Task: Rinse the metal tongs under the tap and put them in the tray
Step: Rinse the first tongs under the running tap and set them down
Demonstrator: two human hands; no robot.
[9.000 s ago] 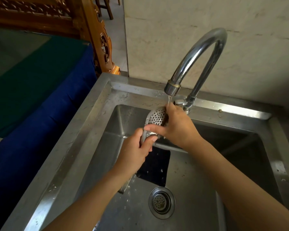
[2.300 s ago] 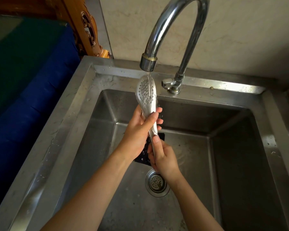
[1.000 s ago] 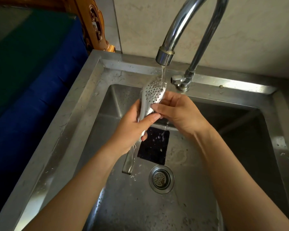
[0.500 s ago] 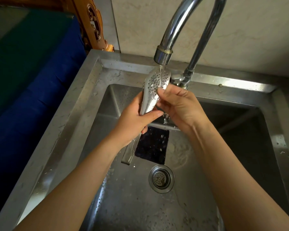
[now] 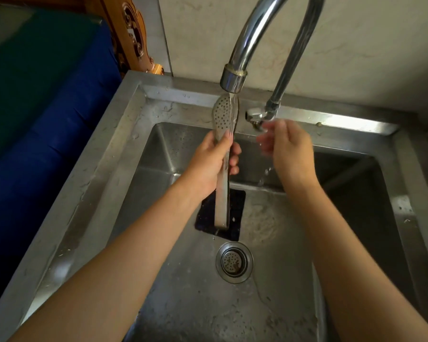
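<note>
The metal tongs [image 5: 223,114] stand almost upright, their perforated heads right under the tap spout [image 5: 232,81], where a thin stream of water runs onto them. My left hand [image 5: 211,164] grips the tongs around the middle; the joined end hangs down over the basin. My right hand [image 5: 286,146] is off the tongs, fingers apart and blurred, just below the tap lever [image 5: 255,114]. Water drips from it. No tray is in view.
The steel sink [image 5: 139,134] has a drain strainer [image 5: 234,262] at the bottom centre and a dark square patch [image 5: 237,218] behind it. A blue and green cloth-covered surface [image 5: 35,114] lies left. Carved wooden furniture [image 5: 131,38] stands behind it, against a pale wall.
My right hand has let go of the tong heads and moved right toward the tap lever. My left hand has turned the tongs more upright under the spout.
</note>
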